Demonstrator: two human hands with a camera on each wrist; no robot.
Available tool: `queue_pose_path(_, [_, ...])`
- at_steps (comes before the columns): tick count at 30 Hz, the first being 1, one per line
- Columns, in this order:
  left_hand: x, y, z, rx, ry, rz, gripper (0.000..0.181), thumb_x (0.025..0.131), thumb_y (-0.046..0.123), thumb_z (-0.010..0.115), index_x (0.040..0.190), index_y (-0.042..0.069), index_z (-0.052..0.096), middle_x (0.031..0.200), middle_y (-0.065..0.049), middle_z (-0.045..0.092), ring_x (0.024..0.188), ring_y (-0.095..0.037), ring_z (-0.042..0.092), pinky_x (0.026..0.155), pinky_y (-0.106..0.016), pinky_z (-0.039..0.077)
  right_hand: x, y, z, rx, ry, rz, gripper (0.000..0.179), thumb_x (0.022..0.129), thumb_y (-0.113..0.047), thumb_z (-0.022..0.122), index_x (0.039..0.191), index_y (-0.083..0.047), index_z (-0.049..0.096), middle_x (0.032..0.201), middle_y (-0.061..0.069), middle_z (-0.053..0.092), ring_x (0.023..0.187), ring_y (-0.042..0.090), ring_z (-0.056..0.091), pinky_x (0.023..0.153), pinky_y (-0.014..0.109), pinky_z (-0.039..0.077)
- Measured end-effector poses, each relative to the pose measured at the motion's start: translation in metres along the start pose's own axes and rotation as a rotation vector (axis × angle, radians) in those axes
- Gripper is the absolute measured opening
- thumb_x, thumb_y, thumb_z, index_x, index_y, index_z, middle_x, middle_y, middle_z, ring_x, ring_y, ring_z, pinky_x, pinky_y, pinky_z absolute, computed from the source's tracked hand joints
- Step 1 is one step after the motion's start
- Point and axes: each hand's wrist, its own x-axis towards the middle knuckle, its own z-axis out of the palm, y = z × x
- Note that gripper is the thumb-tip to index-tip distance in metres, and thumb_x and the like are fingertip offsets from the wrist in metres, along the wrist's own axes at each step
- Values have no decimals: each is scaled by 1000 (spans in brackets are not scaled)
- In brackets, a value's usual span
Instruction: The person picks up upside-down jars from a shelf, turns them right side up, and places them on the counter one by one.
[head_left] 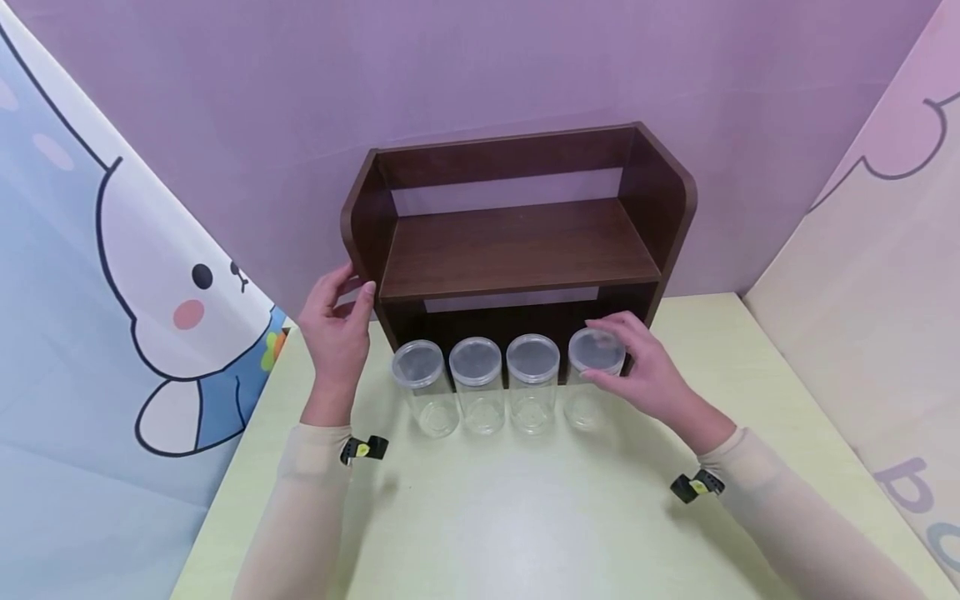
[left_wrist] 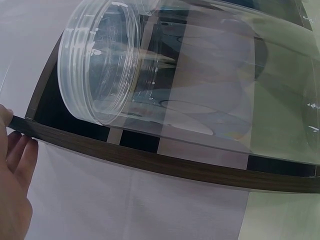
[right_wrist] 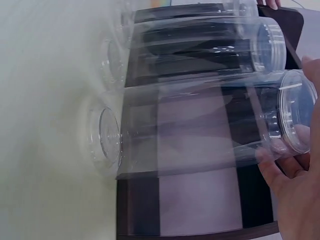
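Clear plastic jars with lids stand upright in a row on the table, in front of a dark brown wooden shelf (head_left: 517,250). My right hand (head_left: 651,371) holds the rightmost jar (head_left: 588,404) by its lid, thumb and fingers on opposite sides of the rim. The same jar (right_wrist: 190,125) lies sideways across the right wrist view, with the right hand (right_wrist: 295,185) at its lid end. At the shelf's left side panel, my left hand (head_left: 337,333) grips the front edge between thumb and fingers. The left wrist view shows this left hand (left_wrist: 17,170) on the panel, with the leftmost jar (left_wrist: 215,85) nearby.
The other jars, leftmost (head_left: 435,410), second (head_left: 482,408) and third (head_left: 532,408), stand close together. The shelf has an upper board (head_left: 517,246) and an open lower space. A purple backdrop (head_left: 510,67) hangs behind the pale table (head_left: 510,517), with printed cloths at both sides.
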Motion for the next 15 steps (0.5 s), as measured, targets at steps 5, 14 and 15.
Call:
queue_pose_path(5, [1,-2,-1,-10,-4,8,37,103,10,81,139,12,77,131,-6,76,117,-17,73,90,-19,61,-3,7,5,16,4,12,69,84,1,95,147,-7,68,136,12,62,117,28,62,100,17,48])
queue_pose_path(14, [0,0,1,-1,-1,4,37,104,9,79,140,10,76,131,-8,76,118,-16,73,92,-19,60,-12,19,16,26,52,35,76,80,6,96,149,-4,65,139,18,59,122,33,58,100,14,45])
queue_pose_path(15, [-1,2,1,-3,-3,5,37,104,9,79,140,10,76,131,-8,75,118,-16,73,93,-20,60,-12,19,16,26,57,31,77,79,6,96,149,-3,65,138,18,59,122,33,58,100,14,45])
